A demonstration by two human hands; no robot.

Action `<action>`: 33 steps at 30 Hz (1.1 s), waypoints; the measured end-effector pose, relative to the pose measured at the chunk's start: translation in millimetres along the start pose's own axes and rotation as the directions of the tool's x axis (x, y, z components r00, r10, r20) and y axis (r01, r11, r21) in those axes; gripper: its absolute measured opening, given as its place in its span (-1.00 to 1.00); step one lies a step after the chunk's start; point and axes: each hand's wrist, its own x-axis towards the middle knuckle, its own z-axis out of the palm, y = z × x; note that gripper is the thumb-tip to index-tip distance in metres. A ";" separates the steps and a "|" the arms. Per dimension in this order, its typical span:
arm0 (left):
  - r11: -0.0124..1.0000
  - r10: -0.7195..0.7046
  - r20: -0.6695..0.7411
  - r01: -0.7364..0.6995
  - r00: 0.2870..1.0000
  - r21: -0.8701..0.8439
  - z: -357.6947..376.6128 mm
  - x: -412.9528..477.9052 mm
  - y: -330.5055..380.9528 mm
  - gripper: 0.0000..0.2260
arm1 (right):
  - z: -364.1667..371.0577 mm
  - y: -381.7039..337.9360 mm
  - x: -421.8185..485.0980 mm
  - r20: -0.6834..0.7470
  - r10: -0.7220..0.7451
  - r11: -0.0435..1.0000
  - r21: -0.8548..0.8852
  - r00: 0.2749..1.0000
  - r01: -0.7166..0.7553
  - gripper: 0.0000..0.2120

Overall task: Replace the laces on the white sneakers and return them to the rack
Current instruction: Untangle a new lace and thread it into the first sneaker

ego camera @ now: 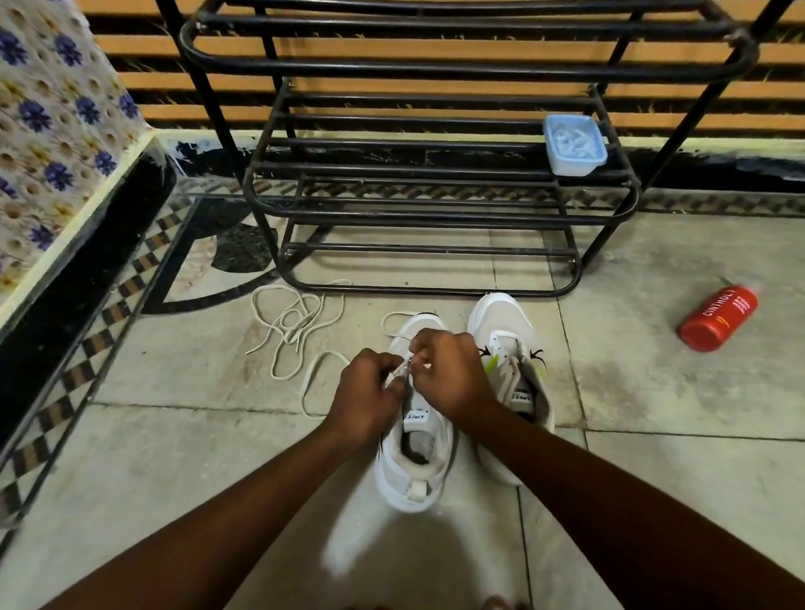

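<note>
Laced sneaker (412, 480): centre of frame, on the floor, its tongue directly under both hands.
Left hand (367, 394): fingers curled, pinching the lace (305, 388) at the eyelets.
Right hand (453, 377): pinching the same lace's end, touching the left hand.
Second sneaker (500, 317): just to the right.
Rack (442, 220): upper centre, beyond the sneakers.

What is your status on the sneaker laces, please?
Left hand and right hand pinching the white lace over the near white sneaker. Second white sneaker beside it, no lace showing. Loose lace on floor to the left, out of the way.
</note>
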 end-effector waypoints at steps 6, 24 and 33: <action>0.911 -0.201 0.052 0.206 0.978 -0.358 -4.7 -2.3 1.9 -0.89 | -2.4 -5.0 0.6 0.006 0.022 1.000 0.014 1.000 -0.023 -0.77; 0.943 -0.207 -0.019 0.195 0.978 -0.268 -5.6 11.5 16.5 -0.77 | 4.9 1.0 -67.6 -0.297 -0.126 0.989 0.037 0.947 0.143 -0.67; 0.988 -0.125 -0.200 0.104 0.972 -0.112 -51.1 57.2 -7.1 -0.84 | 5.5 4.2 -68.0 -0.257 -0.102 0.995 -0.015 0.961 0.101 -0.62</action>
